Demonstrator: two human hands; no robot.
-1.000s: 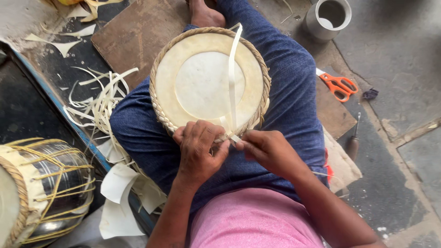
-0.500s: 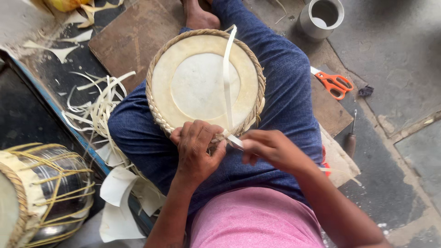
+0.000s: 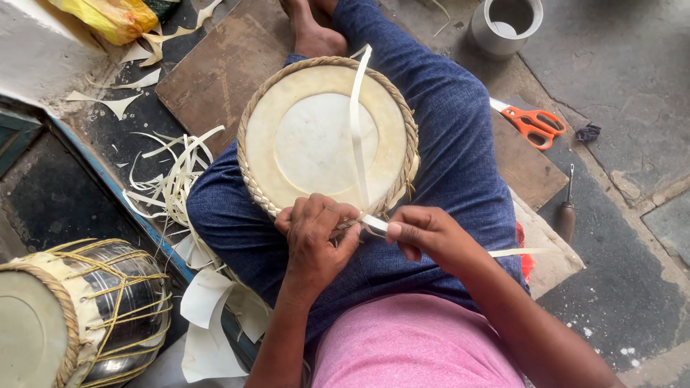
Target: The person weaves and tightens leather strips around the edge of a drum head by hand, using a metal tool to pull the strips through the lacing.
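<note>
A round drum head (image 3: 327, 140) with a pale skin and a braided rim lies on my lap, on blue trousers. My left hand (image 3: 316, 233) presses on the near edge of the braided rim. My right hand (image 3: 424, 233) pinches a pale flat strip (image 3: 357, 122) right beside it. The strip runs from my fingers up across the skin to the far rim. A further length of pale strip (image 3: 521, 252) sticks out to the right behind my right wrist.
Orange-handled scissors (image 3: 532, 123) lie on a wooden board at the right, an awl (image 3: 568, 208) below them. A grey metal cup (image 3: 507, 25) stands at the top right. Loose pale strips (image 3: 169, 190) lie at the left. A laced metal drum (image 3: 79, 312) sits at the bottom left.
The view has shifted slightly. My right hand has drawn the strip a little to the right, away from my left hand; the left hand stays on the rim.
</note>
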